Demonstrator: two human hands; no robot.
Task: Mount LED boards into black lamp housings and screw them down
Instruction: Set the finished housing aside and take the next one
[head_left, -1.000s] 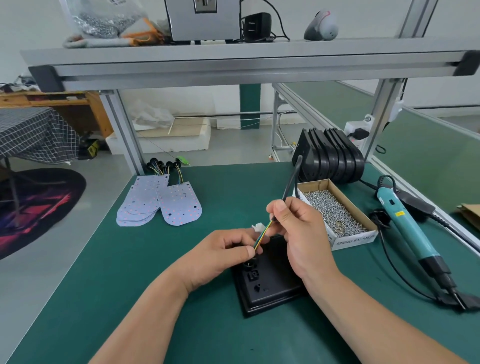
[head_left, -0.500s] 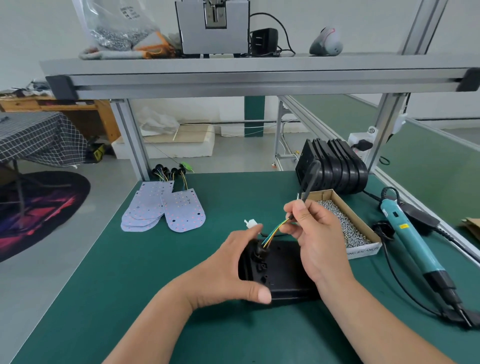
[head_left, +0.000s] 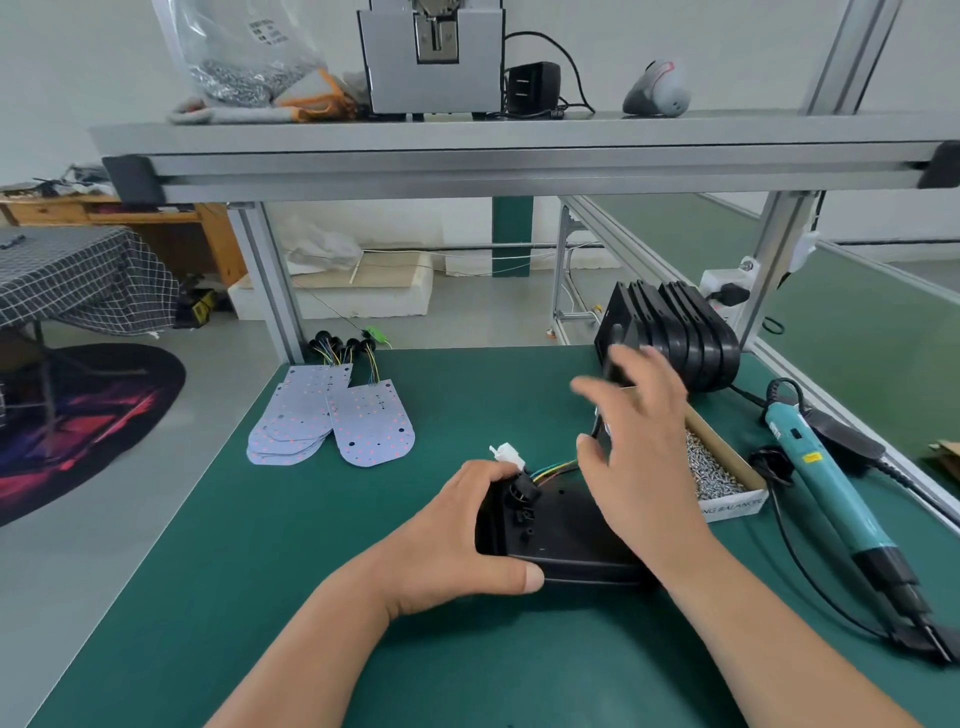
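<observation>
Fingers (head_left: 496, 470) of left hand (head_left: 452, 538) grip matte black housing (head_left: 566, 540); right hand (head_left: 641, 447) spread.

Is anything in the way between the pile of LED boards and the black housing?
Nothing lies on the green mat between the LED boards and the lamp housing. Only the left hand grips the housing's left side, with the white connector beside its fingertips.

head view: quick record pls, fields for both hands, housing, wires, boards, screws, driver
left hand: grips housing's left end
right hand: above housing, fingers spread, blurred
housing: flat on mat, wires coming out
wires: coloured, white plug at the end
boards: stacked, far left of mat
screws: in open box, right of housing
driver: lying at right, untouched
</observation>
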